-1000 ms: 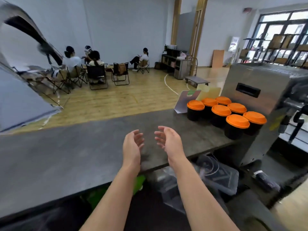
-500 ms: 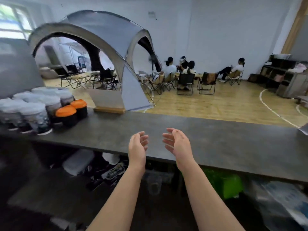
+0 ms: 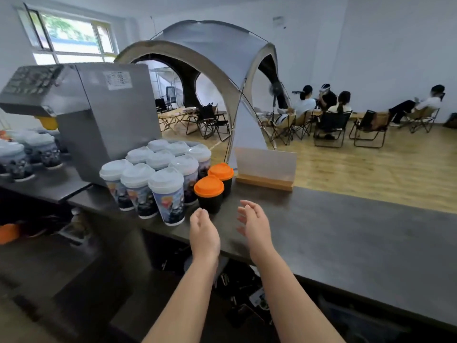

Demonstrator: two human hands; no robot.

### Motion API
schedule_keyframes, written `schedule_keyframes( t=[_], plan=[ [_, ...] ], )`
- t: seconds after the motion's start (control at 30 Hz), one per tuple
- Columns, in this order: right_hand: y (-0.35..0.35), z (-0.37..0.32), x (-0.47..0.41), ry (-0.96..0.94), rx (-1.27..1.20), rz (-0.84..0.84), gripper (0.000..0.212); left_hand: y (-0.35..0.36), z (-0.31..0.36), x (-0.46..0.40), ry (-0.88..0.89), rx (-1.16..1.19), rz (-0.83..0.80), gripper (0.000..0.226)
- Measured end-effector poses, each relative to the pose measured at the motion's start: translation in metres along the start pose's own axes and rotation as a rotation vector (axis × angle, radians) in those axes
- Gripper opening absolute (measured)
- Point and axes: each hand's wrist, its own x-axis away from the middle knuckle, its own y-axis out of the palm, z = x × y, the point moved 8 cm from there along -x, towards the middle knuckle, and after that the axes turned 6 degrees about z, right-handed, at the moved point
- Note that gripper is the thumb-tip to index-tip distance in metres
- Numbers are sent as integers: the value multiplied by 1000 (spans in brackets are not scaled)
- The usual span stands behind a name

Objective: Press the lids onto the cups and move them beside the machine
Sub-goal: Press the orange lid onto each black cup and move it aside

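Since the earlier frames the view has swung left: the cup cluster, previously at the left edge, now sits at centre left, just beyond the hands. Judgement: the person is closing on the next cups to handle.

Left hand, lower centre: empty, fingers loosely curled, fingertips just short of the near orange-lidded black cup. Right hand: empty, fingers relaxed and slightly spread, palm turned inward, beside that cup without touching it. Both forearms extend over the edge of the dark counter.

Second orange-lidded black cup: directly behind the first, touching or nearly so. Both lids appear seated. Printed cups with white lids: packed block left of the black cups. Steel machine: behind that block, upper left. Grey tent: beyond the counter, top centre.
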Motion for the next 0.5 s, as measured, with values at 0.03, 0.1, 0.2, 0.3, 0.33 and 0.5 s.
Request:
schedule_keyframes(
  t=[0.03,0.1,0.2,0.3,0.33,0.5],
  plan=[
    [9,4,-7,0,13,8,21,4,-3,-14,-16,-15,-23,44],
    [22,9,-19,-1,38,11,24,13,-5,-37,-30,-36,-38,47],
    [37,11,-35,-2,92,16,36,24,-9,-60,-79,-49,-18,53],
    [53,7,-50,1,147,-1,44,29,-14,-74,-153,-68,47,58],
    [57,7,-55,3,169,-10,46,30,-14,-77,-167,-80,61,59],
    [72,15,-69,8,211,-76,45,33,-13,-86,-137,-131,78,54]
  ],
)
